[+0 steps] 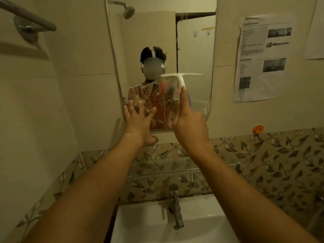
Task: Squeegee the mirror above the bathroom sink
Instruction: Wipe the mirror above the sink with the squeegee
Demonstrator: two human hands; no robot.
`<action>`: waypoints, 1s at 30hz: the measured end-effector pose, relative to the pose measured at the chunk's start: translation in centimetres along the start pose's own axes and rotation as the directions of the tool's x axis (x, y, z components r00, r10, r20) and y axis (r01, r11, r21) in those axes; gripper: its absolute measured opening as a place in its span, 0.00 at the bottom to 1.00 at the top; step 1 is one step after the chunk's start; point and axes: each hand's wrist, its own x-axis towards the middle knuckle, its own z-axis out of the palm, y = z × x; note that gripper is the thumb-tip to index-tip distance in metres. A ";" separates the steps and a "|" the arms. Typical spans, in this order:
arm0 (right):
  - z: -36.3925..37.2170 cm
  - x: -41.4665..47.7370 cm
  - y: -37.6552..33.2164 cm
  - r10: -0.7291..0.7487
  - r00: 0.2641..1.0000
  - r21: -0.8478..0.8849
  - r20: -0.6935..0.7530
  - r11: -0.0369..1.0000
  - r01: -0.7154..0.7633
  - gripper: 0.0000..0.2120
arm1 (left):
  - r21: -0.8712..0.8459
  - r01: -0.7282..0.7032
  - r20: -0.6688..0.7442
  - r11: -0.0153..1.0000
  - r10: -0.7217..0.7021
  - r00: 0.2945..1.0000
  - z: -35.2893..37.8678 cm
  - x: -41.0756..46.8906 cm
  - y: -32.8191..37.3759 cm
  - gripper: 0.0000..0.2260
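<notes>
— Forearms reach out from the bottom of the view, over the sink (201, 216) and its tap (175, 204). Why both arms?

— One works and one steadies, I'd say. Past the glass shelf (175, 165), the left hand (138, 120) lies flat, fingers spread, on the lower left corner of the mirror (194, 50). It holds nothing and looks like a brace for leaning over the basin.

— And the right hand (190, 127)?

— It is curled round the handle of the white squeegee (182, 78), with one digit running up the stem, probably to press the blade to the glass. The hands are apart, one on each side of the soapy patch.

— Where is the blade?

— Level, about halfway up the mirror and right of centre. It seems to touch the glass, though blur makes contact hard to confirm.

— How far along?

— White suds and runs streak the lower middle, below the blade, while the upper glass looks clear. I judge the lower part is left to do.

— Anything farther off?

— A printed sheet (263, 58) taped to the wall right of the mirror, an orange hook (258, 129) below it, and a grey rail (29, 16) at upper left.
</notes>
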 end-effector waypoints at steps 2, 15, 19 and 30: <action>1.6 -1.9 1.0 -0.004 1.000 -0.022 0.010 1.000 0.004 0.35 | 0.020 0.007 -0.009 1.000 -0.007 1.000 0.2 0.0 0.0 0.51; 5.0 -7.0 3.9 0.043 0.998 -0.012 0.039 0.999 -0.042 0.35 | 0.070 -0.013 0.004 0.997 0.013 1.000 0.3 -0.3 -0.4 0.49; 4.1 -6.7 3.6 0.063 0.996 0.028 0.057 0.997 -0.065 0.31 | 0.014 -0.008 -0.012 1.000 0.008 1.000 0.5 -1.7 -0.3 0.51; 0.7 -3.0 -0.9 -0.114 0.989 0.175 -0.098 0.976 0.130 0.30 | -0.224 -0.015 -0.067 0.974 0.000 0.998 2.6 -6.0 3.9 0.48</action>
